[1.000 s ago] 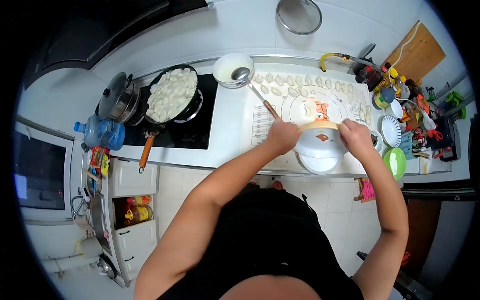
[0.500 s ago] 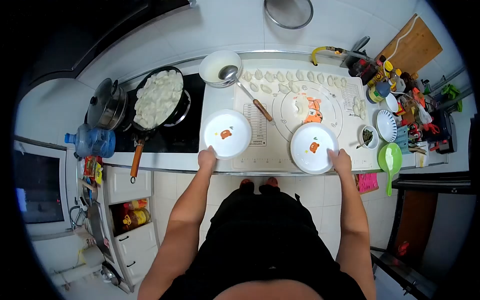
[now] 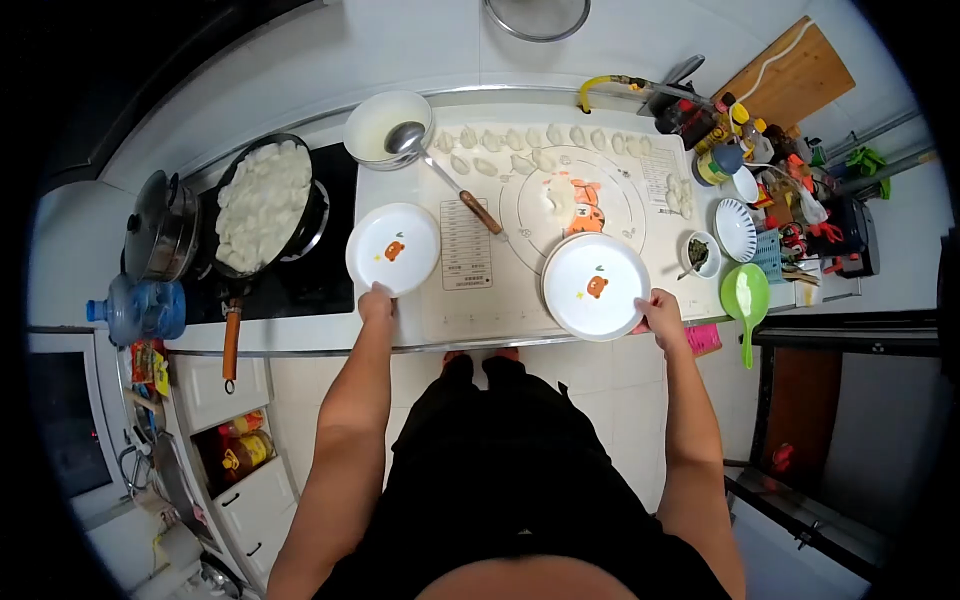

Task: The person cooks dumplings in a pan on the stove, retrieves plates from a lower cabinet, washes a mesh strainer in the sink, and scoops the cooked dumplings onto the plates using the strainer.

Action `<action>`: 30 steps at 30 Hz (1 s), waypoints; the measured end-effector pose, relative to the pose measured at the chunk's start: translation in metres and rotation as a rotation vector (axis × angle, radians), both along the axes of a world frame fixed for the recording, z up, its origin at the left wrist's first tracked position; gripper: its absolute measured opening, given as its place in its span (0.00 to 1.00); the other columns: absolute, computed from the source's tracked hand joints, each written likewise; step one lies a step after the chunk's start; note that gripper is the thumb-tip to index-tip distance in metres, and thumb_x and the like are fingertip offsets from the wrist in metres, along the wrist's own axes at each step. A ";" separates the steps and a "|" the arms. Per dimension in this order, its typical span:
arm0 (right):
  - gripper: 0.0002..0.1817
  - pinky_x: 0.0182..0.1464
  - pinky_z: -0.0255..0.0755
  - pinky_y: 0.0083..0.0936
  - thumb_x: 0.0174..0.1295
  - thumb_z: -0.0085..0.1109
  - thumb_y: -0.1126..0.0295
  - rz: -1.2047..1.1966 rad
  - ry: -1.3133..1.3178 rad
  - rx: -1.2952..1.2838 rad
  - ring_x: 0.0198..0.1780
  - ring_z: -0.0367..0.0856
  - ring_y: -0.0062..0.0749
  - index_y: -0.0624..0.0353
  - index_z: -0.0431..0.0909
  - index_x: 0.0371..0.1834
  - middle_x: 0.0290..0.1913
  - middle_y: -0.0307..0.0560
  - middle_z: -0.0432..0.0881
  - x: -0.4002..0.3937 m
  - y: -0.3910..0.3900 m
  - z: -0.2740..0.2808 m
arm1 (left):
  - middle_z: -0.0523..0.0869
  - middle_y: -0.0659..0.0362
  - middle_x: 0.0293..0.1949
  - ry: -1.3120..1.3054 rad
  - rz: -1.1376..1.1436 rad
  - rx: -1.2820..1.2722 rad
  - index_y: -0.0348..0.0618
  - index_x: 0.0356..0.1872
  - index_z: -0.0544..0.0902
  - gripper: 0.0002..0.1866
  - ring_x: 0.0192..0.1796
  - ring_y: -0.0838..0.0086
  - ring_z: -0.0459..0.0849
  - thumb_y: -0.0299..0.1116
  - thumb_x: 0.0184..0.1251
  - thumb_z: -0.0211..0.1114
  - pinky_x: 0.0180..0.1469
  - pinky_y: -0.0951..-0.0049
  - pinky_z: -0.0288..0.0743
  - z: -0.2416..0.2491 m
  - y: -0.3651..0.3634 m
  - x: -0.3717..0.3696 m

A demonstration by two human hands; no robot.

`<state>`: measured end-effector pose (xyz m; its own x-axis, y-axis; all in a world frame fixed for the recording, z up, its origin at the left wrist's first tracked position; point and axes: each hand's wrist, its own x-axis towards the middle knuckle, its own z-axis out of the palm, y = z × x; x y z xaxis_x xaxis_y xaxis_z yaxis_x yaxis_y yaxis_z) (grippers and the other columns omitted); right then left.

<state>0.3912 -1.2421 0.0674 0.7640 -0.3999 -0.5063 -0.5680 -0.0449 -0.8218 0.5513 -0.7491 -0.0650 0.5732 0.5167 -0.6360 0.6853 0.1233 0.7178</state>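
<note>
My left hand (image 3: 376, 304) grips the near rim of a white plate (image 3: 415, 258) with a small bear print, beside the stove. Its fingers are closed and partly under the rim. My right hand (image 3: 663, 318) holds the right rim of a matching white plate (image 3: 590, 315) over the front of the kneading mat (image 3: 520, 308). A second rim shows at that plate's upper left, so another plate seems to lie beneath. Between and behind the plates, a ladle (image 3: 474, 207) with a wooden handle leans from a white bowl (image 3: 362, 152).
Dumplings (image 3: 577, 136) line the mat's back edge. A frying pan (image 3: 290, 248) heaped with dumplings sits on the stove (image 3: 338, 260), beside a lidded pot (image 3: 165, 240). A small bowl (image 3: 712, 262), striped dish (image 3: 736, 230) and green scoop (image 3: 757, 290) stand at right.
The view has shifted, so everything sits further left. The two plates are slightly further apart, and a second rim now shows under the right one. Both hands keep their grip.
</note>
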 end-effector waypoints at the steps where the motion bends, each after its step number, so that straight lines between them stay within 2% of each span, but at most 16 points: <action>1: 0.07 0.15 0.76 0.24 0.56 0.53 0.77 0.009 -0.012 -0.027 0.17 0.77 0.29 0.64 0.68 0.22 0.20 0.44 0.73 -0.001 0.002 0.006 | 0.72 0.62 0.13 0.016 0.040 -0.003 0.40 0.27 0.75 0.15 0.11 0.75 0.66 0.41 0.67 0.54 0.13 0.71 0.58 0.000 0.003 0.001; 4: 0.09 0.14 0.75 0.22 0.56 0.53 0.77 0.015 -0.045 -0.073 0.16 0.76 0.28 0.64 0.66 0.21 0.20 0.44 0.72 -0.003 0.009 0.032 | 0.71 0.62 0.12 0.027 0.122 -0.048 0.41 0.25 0.74 0.18 0.10 0.76 0.64 0.44 0.68 0.52 0.12 0.71 0.57 0.031 -0.011 0.000; 6: 0.04 0.16 0.75 0.21 0.57 0.51 0.78 0.108 -0.046 -0.305 0.17 0.76 0.25 0.64 0.69 0.26 0.21 0.44 0.75 -0.003 0.002 0.046 | 0.71 0.62 0.12 0.023 0.106 -0.057 0.42 0.23 0.73 0.19 0.10 0.76 0.64 0.45 0.68 0.52 0.12 0.72 0.57 0.022 -0.008 -0.002; 8: 0.04 0.15 0.74 0.21 0.56 0.50 0.80 0.116 -0.042 -0.384 0.16 0.75 0.25 0.66 0.69 0.25 0.21 0.44 0.74 0.000 0.002 0.061 | 0.71 0.62 0.12 0.011 0.090 -0.067 0.42 0.22 0.73 0.20 0.09 0.76 0.63 0.46 0.68 0.52 0.12 0.73 0.57 0.016 -0.003 -0.002; 10: 0.04 0.14 0.74 0.22 0.57 0.49 0.80 0.158 -0.095 -0.457 0.15 0.75 0.26 0.66 0.69 0.25 0.20 0.43 0.73 0.002 0.001 0.073 | 0.78 0.58 0.19 0.081 0.036 -0.073 0.36 0.31 0.76 0.16 0.15 0.75 0.73 0.42 0.67 0.55 0.15 0.75 0.64 0.013 0.000 -0.005; 12: 0.05 0.13 0.73 0.22 0.57 0.50 0.79 0.189 -0.076 -0.507 0.14 0.74 0.26 0.65 0.68 0.24 0.19 0.42 0.72 0.000 -0.003 0.080 | 0.78 0.59 0.18 0.090 0.031 -0.101 0.37 0.30 0.76 0.17 0.14 0.76 0.72 0.43 0.67 0.55 0.14 0.75 0.63 0.013 0.001 -0.008; 14: 0.06 0.13 0.72 0.22 0.57 0.51 0.78 0.051 -0.044 -0.235 0.14 0.74 0.26 0.63 0.68 0.24 0.19 0.42 0.72 -0.003 -0.007 0.079 | 0.77 0.59 0.16 0.094 0.037 -0.126 0.37 0.28 0.76 0.18 0.13 0.77 0.71 0.44 0.67 0.55 0.14 0.76 0.62 0.013 0.000 -0.010; 15: 0.06 0.13 0.72 0.22 0.56 0.52 0.77 0.015 -0.073 -0.159 0.14 0.74 0.26 0.61 0.67 0.23 0.19 0.42 0.72 -0.007 -0.009 0.070 | 0.75 0.60 0.14 0.031 0.033 -0.222 0.40 0.23 0.75 0.20 0.11 0.79 0.67 0.47 0.67 0.53 0.12 0.76 0.58 0.011 -0.002 -0.012; 16: 0.04 0.15 0.73 0.21 0.55 0.51 0.78 -0.019 -0.075 -0.101 0.16 0.75 0.27 0.63 0.69 0.24 0.21 0.45 0.75 -0.009 -0.009 0.061 | 0.73 0.62 0.13 -0.038 0.043 -0.307 0.43 0.18 0.74 0.24 0.09 0.80 0.62 0.50 0.68 0.50 0.09 0.75 0.54 0.010 0.000 -0.014; 18: 0.04 0.15 0.74 0.21 0.55 0.51 0.78 -0.027 -0.099 -0.019 0.16 0.75 0.27 0.63 0.69 0.25 0.21 0.45 0.75 -0.002 0.013 0.064 | 0.73 0.63 0.13 -0.012 -0.032 -0.312 0.43 0.21 0.76 0.22 0.09 0.82 0.62 0.48 0.68 0.50 0.11 0.77 0.54 0.008 0.009 -0.024; 20: 0.04 0.15 0.75 0.21 0.56 0.51 0.79 0.059 -0.104 -0.011 0.16 0.75 0.27 0.64 0.69 0.25 0.21 0.45 0.75 0.009 0.035 0.062 | 0.75 0.64 0.16 -0.018 -0.158 -0.173 0.43 0.22 0.77 0.19 0.11 0.81 0.61 0.45 0.68 0.50 0.12 0.78 0.53 0.040 0.004 -0.043; 22: 0.03 0.15 0.75 0.22 0.56 0.51 0.79 0.113 -0.107 -0.032 0.16 0.76 0.27 0.64 0.69 0.25 0.21 0.45 0.75 0.024 0.055 0.069 | 0.75 0.66 0.19 -0.108 -0.355 -0.178 0.43 0.26 0.79 0.16 0.14 0.82 0.62 0.42 0.66 0.52 0.17 0.80 0.54 0.070 -0.004 -0.066; 24: 0.05 0.15 0.75 0.20 0.56 0.50 0.77 0.222 -0.130 -0.014 0.15 0.75 0.26 0.62 0.68 0.24 0.21 0.44 0.75 0.034 0.096 0.079 | 0.77 0.65 0.24 -0.141 -0.566 -0.364 0.40 0.33 0.80 0.15 0.22 0.82 0.66 0.40 0.67 0.51 0.25 0.80 0.63 0.113 -0.010 -0.093; 25: 0.05 0.15 0.76 0.20 0.56 0.51 0.76 0.264 -0.152 0.032 0.15 0.74 0.25 0.62 0.68 0.24 0.21 0.43 0.74 0.039 0.112 0.082 | 0.77 0.65 0.24 -0.148 -0.548 -0.365 0.40 0.33 0.80 0.15 0.22 0.82 0.66 0.40 0.67 0.51 0.25 0.80 0.63 0.136 -0.010 -0.103; 27: 0.06 0.15 0.74 0.20 0.57 0.51 0.77 0.329 -0.169 0.066 0.15 0.74 0.25 0.62 0.67 0.23 0.20 0.42 0.73 0.048 0.152 0.096 | 0.78 0.63 0.29 -0.183 -0.709 -0.476 0.37 0.42 0.79 0.16 0.30 0.81 0.69 0.39 0.69 0.50 0.37 0.79 0.66 0.172 -0.010 -0.128; 30: 0.08 0.14 0.73 0.20 0.57 0.50 0.79 0.455 -0.203 0.077 0.15 0.74 0.25 0.62 0.66 0.21 0.19 0.42 0.72 0.070 0.223 0.136 | 0.78 0.61 0.33 -0.229 -0.642 -0.546 0.36 0.45 0.78 0.17 0.34 0.79 0.69 0.39 0.71 0.47 0.43 0.78 0.67 0.196 0.027 -0.158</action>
